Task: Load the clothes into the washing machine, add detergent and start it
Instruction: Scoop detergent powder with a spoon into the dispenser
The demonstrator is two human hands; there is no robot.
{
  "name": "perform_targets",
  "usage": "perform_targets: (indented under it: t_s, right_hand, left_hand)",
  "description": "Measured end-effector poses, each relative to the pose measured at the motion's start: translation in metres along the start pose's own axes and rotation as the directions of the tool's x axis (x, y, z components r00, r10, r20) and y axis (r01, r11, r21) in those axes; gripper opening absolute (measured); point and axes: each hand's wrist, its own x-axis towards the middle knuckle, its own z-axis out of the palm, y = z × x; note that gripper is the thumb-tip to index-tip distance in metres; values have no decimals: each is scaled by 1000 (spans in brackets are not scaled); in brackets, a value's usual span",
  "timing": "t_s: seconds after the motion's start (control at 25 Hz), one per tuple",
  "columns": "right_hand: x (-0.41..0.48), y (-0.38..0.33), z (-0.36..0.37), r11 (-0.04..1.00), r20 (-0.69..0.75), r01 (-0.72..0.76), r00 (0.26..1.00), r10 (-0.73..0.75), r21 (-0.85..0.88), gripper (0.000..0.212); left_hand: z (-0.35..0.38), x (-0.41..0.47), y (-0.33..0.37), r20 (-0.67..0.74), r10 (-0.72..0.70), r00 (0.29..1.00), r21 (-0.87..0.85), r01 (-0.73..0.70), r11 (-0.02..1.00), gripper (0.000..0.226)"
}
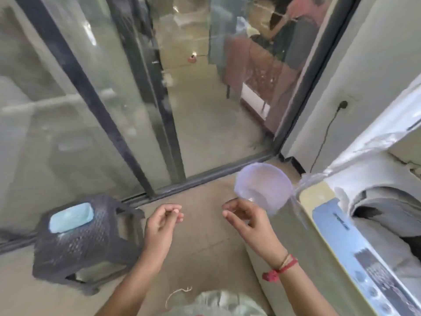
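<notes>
A white top-loading washing machine stands at the right, lid up, with grey clothes in its drum. Just left of it, the right hand pinches a translucent lilac plastic cup by its rim. The left hand hovers nearby, fingertips curled together, holding nothing visible. A dark woven plastic stool carrying a pale blue soap bar stands further left.

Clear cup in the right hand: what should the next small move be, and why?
Probably carry the clear cup right, over the washing machine. The right hand holds it beside the machine, above the floor, and clothes already lie in the open tub. Its contents cannot be told.
</notes>
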Motion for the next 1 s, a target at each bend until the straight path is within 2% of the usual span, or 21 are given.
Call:
perform_targets:
  t_s: [0.16, 0.28, 0.4, 0.52, 0.6, 0.72, 0.84, 1.0]
  right_hand:
    - [43, -28, 142, 999, 331, -26, 944, 14, 32, 7]
    - [66, -57, 236, 1000, 517, -18, 856, 9, 12, 14]
    - [91, -84, 304, 1000, 664, -16, 747, 25, -20, 19]
    - [126, -88, 350, 997, 733, 16, 678, 47, -78, 18]
    - [155, -85, 381, 989, 752, 40, 654, 81, -141, 15]
    - [199, -67, 427, 965, 752, 93, 646, 128, -245, 13]
    - [237, -47, 472, 906, 748, 214, 647, 149, -366, 12]
    - [257, -26, 511, 850, 758, 226, 595, 267, -476, 11]
  left_hand:
    - [-164, -2, -22, -324, -100, 941, -44, 91, 995, 24]
    - [-266, -25, -33, -541, -177, 822, -127, 128, 984, 20]
    - [-330, -43, -50, -651, -246, 718, -202, 149, 968, 14]
    - [-352, -41, -73, -682, -341, 647, -276, 205, 939, 14]
    - [-359, -30, -80, -685, -372, 626, -301, 222, 927, 13]
    - [-361, -9, -84, -681, -411, 606, -317, 262, 911, 12]
    - [-370, 20, -90, -657, -487, 575, -352, 337, 873, 12]
    - [-381, 55, -106, -606, -574, 550, -386, 427, 817, 11]
